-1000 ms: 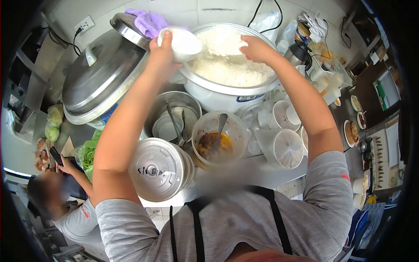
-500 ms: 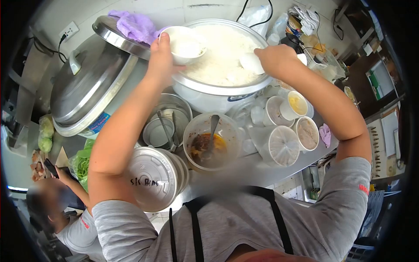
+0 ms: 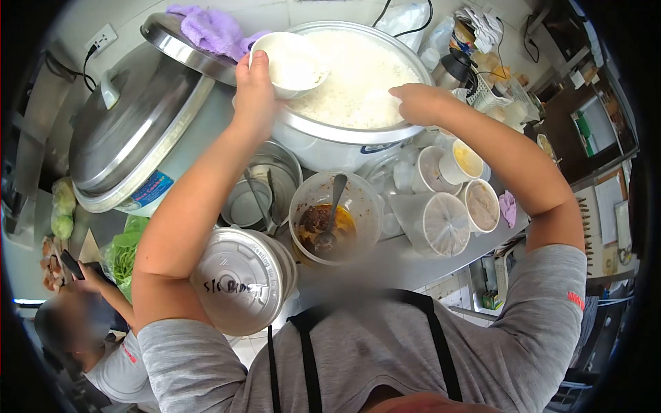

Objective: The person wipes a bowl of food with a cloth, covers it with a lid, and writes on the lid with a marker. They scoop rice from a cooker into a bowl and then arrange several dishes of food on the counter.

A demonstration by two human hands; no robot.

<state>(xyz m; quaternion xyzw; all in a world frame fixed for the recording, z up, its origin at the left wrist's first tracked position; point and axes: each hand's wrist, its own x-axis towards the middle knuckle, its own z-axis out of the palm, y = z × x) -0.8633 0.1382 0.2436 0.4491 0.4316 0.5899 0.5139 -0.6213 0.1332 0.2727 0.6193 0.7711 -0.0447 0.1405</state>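
Note:
My left hand grips a white bowl by its rim, thumb on the near side, and tilts it over the left edge of a large pot. Cooked white rice fills the pot nearly to its rim. My right hand is closed above the pot's right side. It holds a white rice paddle, whose blade is hard to make out against the rice. A few grains cling inside the bowl.
A lidded rice cooker stands left, a purple cloth on another lid. Nearer are a tub of dark oily sauce with a spoon, stacked lidded tubs and plastic cups. A co-worker holds a phone at lower left.
My right hand has moved slightly left and down over the rice, and the paddle blade now blends into it. The bowl in my left hand stays almost in place. The view has shifted a little.

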